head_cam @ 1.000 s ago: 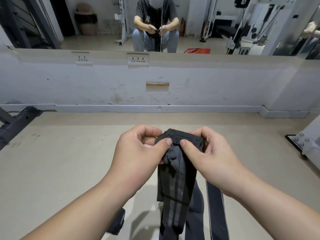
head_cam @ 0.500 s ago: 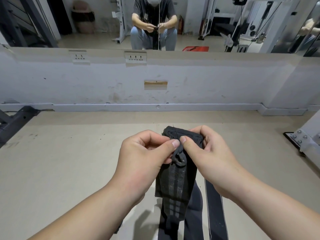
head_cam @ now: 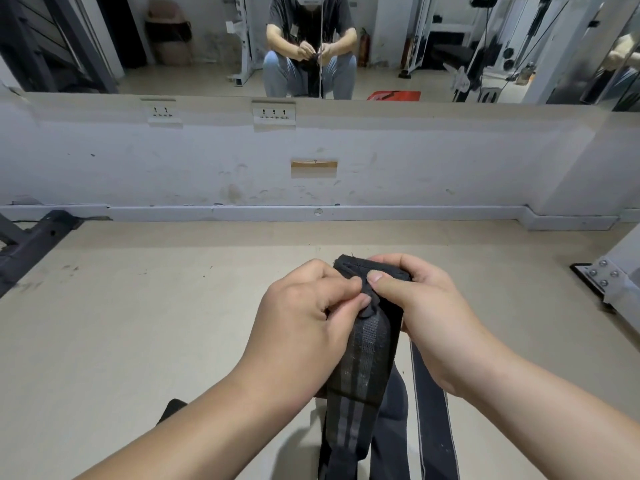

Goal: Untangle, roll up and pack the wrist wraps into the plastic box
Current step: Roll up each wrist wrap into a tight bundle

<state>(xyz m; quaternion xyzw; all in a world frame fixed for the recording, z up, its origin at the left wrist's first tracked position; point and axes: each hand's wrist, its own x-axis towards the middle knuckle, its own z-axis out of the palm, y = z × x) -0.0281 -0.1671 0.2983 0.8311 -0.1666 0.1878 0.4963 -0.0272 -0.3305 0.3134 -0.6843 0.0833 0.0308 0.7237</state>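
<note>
wrist wrap [head_cam: 363,355] — black, grey stripes; floor [head_cam: 138,323] — beige; wall [head_cam: 415,161] — white

The wrist wrap [head_cam: 367,358] is cut off by the bottom edge; its top is partly covered by the left hand [head_cam: 304,320] and right hand [head_cam: 429,317]. A dark object [head_cam: 173,408] is mostly hidden behind the left forearm and cannot be identified.

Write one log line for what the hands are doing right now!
stage: untangling | left hand: pinches wrist wrap | right hand: grips wrap's top end | plastic box: not in view
</note>
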